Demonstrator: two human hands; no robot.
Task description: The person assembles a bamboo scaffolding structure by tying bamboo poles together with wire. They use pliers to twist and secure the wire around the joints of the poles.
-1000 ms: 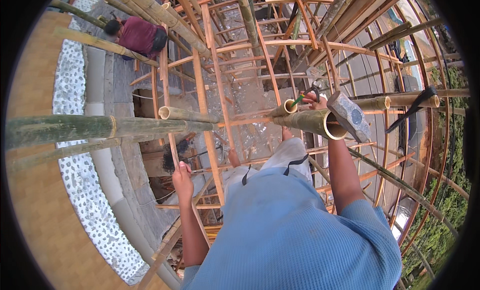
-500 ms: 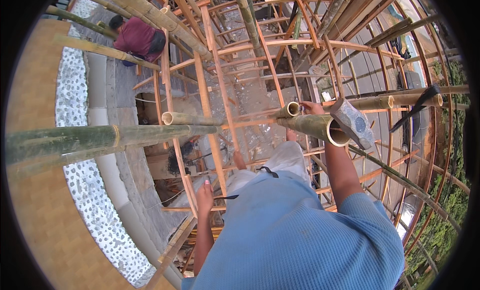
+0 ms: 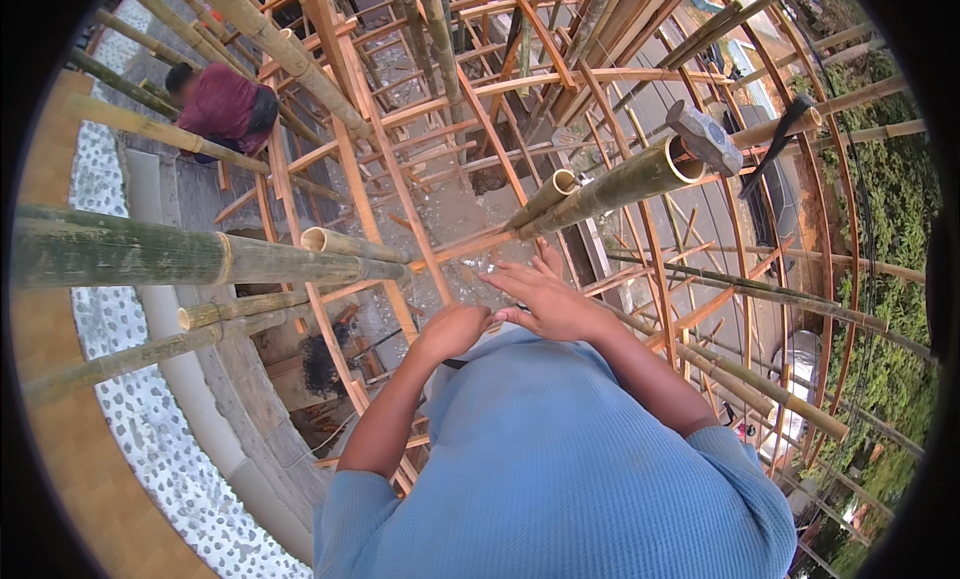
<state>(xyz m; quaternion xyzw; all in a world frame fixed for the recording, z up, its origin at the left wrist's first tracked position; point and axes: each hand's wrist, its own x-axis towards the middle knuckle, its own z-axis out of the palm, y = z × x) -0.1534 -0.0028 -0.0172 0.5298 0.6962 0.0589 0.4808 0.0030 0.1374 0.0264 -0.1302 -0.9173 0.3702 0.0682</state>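
Observation:
In front of my waist my two hands come together. My left hand [image 3: 455, 332] is closed, its fingers curled at the shirt's front hem; what they hold, if anything, is hidden. Right beside it, my right hand [image 3: 548, 299] is open, fingers stretched out and thumb toward the left hand's fingertips. Beyond the right hand stands a thick green bamboo pole [image 3: 620, 194] with a hollow cut end, and a thinner bamboo pole [image 3: 545, 201] runs alongside. A sledgehammer head [image 3: 705, 139] rests at the thick pole's cut end; its handle is not visible.
Wooden slats [image 3: 400, 194] and bamboo form an open scaffold over the ground far below. A thick bamboo pole [image 3: 130, 254] crosses at left, by a pebbled white ledge [image 3: 130, 379]. Another person [image 3: 225, 109] in a maroon shirt crouches at far left. A black strap [image 3: 785, 144] hangs at right.
My right hand has left the bamboo by the hammer head and come to my waist. The left hand has moved up and right to meet it. The view has shifted.

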